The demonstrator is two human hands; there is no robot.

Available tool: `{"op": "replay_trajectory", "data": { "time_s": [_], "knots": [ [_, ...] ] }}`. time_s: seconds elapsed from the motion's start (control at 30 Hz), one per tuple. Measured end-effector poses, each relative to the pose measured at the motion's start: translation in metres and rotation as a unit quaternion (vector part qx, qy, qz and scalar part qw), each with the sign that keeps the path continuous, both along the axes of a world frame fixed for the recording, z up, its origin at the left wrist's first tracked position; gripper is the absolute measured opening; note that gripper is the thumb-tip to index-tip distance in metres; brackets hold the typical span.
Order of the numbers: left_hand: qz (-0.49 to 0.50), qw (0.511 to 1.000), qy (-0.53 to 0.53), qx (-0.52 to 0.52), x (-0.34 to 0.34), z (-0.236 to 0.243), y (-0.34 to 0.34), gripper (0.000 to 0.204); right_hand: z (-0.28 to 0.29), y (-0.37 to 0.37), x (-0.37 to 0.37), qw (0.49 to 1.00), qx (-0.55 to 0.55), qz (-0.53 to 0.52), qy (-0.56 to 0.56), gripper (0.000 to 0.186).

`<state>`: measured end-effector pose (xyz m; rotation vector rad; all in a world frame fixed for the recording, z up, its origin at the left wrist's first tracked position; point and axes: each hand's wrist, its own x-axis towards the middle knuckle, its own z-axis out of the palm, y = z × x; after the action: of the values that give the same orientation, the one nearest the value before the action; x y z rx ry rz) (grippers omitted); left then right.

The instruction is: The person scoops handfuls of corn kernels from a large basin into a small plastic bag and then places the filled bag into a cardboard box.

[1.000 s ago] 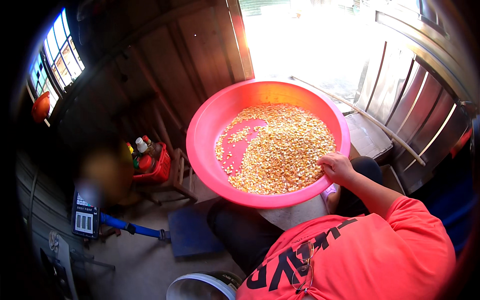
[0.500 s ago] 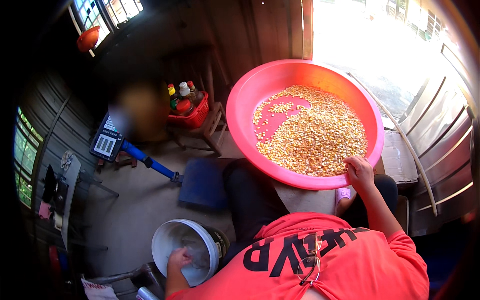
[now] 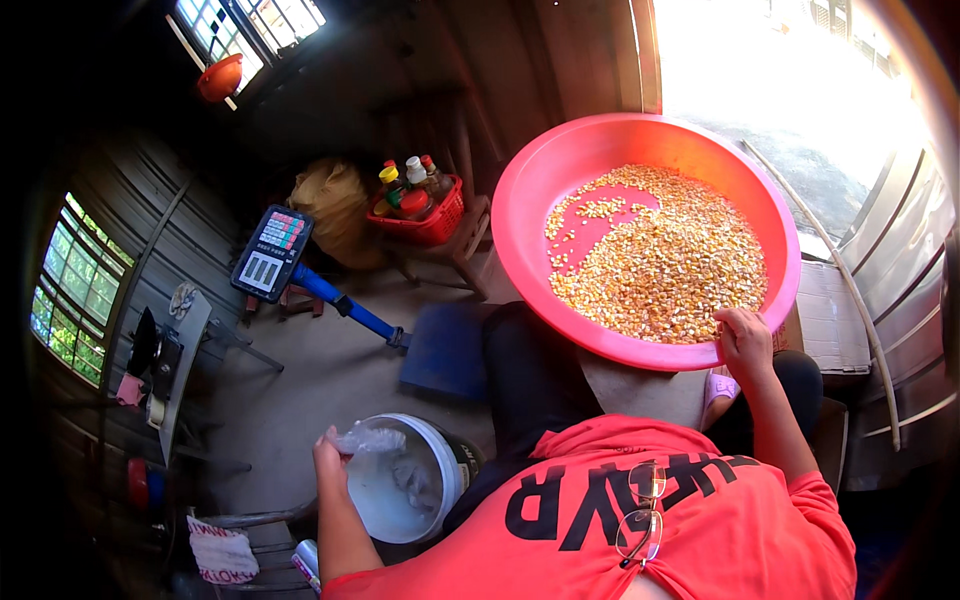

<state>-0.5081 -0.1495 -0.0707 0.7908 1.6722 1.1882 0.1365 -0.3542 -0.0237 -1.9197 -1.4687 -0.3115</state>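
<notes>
A big pink basin [image 3: 522, 196] rests on my lap, about half covered with yellow corn kernels [image 3: 668, 262]. My right hand [image 3: 742, 342] grips its near rim, thumb inside by the kernels. Down at my left stands a white bucket [image 3: 443, 456] on the floor. My left hand [image 3: 330, 458] is at the bucket's left rim, closed on a crumpled clear plastic bag [image 3: 372, 438] that hangs over the opening. More clear plastic lies inside the bucket.
A blue platform scale [image 3: 445, 350] with a display head [image 3: 272, 250] stands on the floor ahead. Behind it are a red basket of bottles [image 3: 422, 208] on a stool and a yellow sack [image 3: 330, 198]. Glasses [image 3: 640, 512] hang on my orange shirt.
The view has swung left and down, bringing the white bucket into sight. My left hand has come to the bucket's rim with the plastic bag. My right hand stays on the basin's rim.
</notes>
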Motion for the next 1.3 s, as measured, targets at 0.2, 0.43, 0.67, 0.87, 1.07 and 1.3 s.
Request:
{"op": "replay_trajectory", "data": {
  "time_s": [0.2, 0.43, 0.67, 0.87, 1.07, 1.3],
  "knots": [
    [0.026, 0.968, -0.229, 0.097, 0.031, 0.052, 0.020, 0.024, 0.000, 0.000, -0.001, 1.000, 0.003, 0.009, 0.003, 0.007],
    [-0.158, 0.895, -0.340, 0.240, 0.133, 0.125, 0.061, 0.033, 0.000, 0.000, -0.003, 1.000, 0.022, 0.007, -0.006, 0.007],
    [-0.259, 0.830, -0.409, 0.276, 0.293, 0.161, 0.104, 0.033, 0.002, 0.000, -0.002, 1.000, 0.012, 0.005, -0.019, 0.008],
    [-0.374, 0.777, -0.423, 0.280, 0.414, 0.130, 0.142, 0.025, 0.004, 0.002, -0.003, 1.000, 0.008, -0.002, -0.019, 0.009],
    [-0.412, 0.752, -0.432, 0.280, 0.497, 0.129, 0.112, 0.019, 0.007, 0.002, 0.002, 0.999, -0.042, 0.008, -0.010, 0.009],
    [-0.527, 0.720, -0.341, 0.296, 0.502, 0.114, 0.108, 0.023, 0.029, 0.037, 0.036, 0.826, -0.068, 0.103, 0.550, 0.023]
  ]
}}
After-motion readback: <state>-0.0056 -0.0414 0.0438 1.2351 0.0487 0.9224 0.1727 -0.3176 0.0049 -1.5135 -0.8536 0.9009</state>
